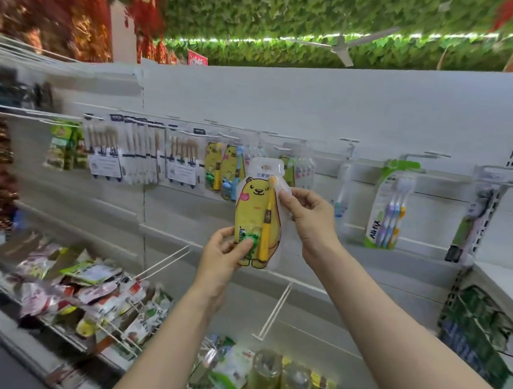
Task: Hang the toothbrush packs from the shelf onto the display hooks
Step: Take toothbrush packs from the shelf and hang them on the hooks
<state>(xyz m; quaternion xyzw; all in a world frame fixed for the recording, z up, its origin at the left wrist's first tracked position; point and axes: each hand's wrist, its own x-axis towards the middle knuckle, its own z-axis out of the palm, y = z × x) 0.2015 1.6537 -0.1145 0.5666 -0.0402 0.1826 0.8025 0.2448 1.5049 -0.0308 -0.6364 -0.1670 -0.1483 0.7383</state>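
The yellow bear toothbrush pack [258, 212] is held upright in front of the white back panel [374, 111], raised level with the row of display hooks but not yet on any of them. The left hand [224, 252] pinches its lower left corner, thumb over the green toy in the blister; the right hand [305, 212] pinches the upper right edge, just beside the brush head. Both hands are closed on the pack. The hang hole at the top of the pack is not clearly resolved. Matching bear packs [225, 170] already hang just to the left, and behind the held pack a hook [285, 148] carries further clear packs. Risks, in my assessment: the pack hides the hook tip from the wearer's view, so the hole may miss the wire and the card top may buckle or tear against it. The grips are at opposite corners on slick plastic, so a twist on approach could slip the pack free, dropping it among the goods on the lower shelf [98, 305]. A push against a loaded hook could nudge the hanging packs off. The single blue toothbrush [342, 187] hangs near the right hand and could be knocked.
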